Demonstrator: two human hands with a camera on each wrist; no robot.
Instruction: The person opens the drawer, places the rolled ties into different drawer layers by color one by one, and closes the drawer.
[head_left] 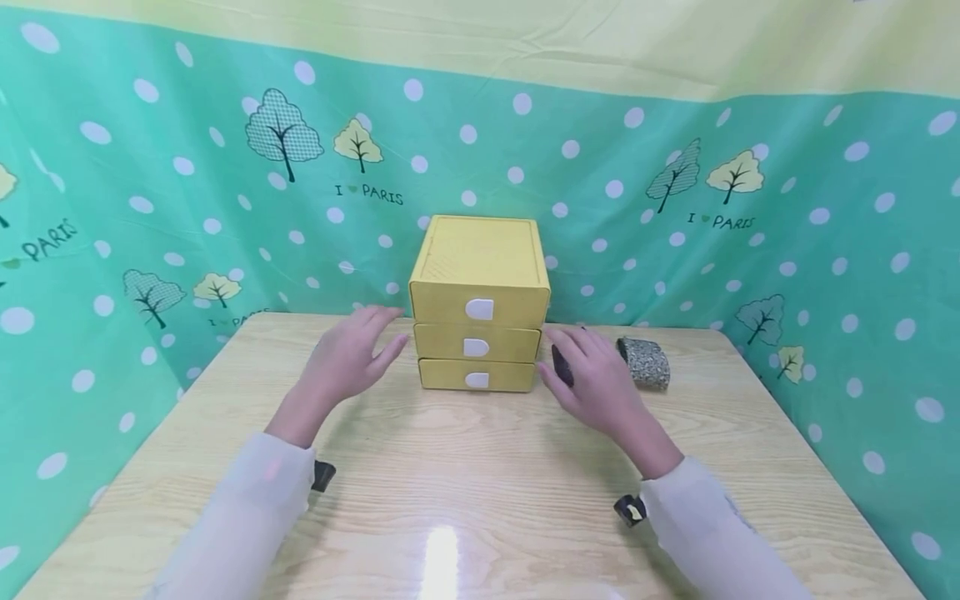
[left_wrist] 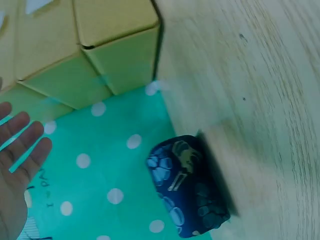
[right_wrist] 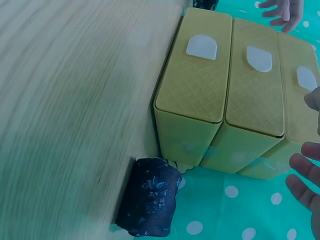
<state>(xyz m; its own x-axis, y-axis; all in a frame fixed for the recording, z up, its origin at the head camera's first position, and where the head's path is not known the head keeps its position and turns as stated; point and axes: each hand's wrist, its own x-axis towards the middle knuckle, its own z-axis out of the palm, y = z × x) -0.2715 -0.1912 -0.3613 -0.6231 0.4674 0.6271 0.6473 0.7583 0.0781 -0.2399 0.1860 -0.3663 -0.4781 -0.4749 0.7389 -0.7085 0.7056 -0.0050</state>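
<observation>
A yellow three-drawer box (head_left: pixel 480 304) with white tabs stands at the back middle of the table, its drawers closed. Beside its left side is my left hand (head_left: pixel 348 354), fingers extended, holding nothing. My right hand (head_left: pixel 596 379) is at the box's right side, also holding nothing; whether its fingertips touch the box I cannot tell. The left wrist view has a dark blue patterned cloth bundle (left_wrist: pixel 187 187) left of the box, hidden by my hand in the head view. Right of the box lies a dark floral bundle (right_wrist: pixel 150 197), mostly behind my right hand in the head view.
A speckled grey cloth-like roll (head_left: pixel 647 363) lies on the wooden table (head_left: pixel 480 475), just beyond my right hand. A green dotted curtain (head_left: pixel 480 158) hangs behind and along both sides of the table. Small black devices (head_left: pixel 630 510) sit at both wrists.
</observation>
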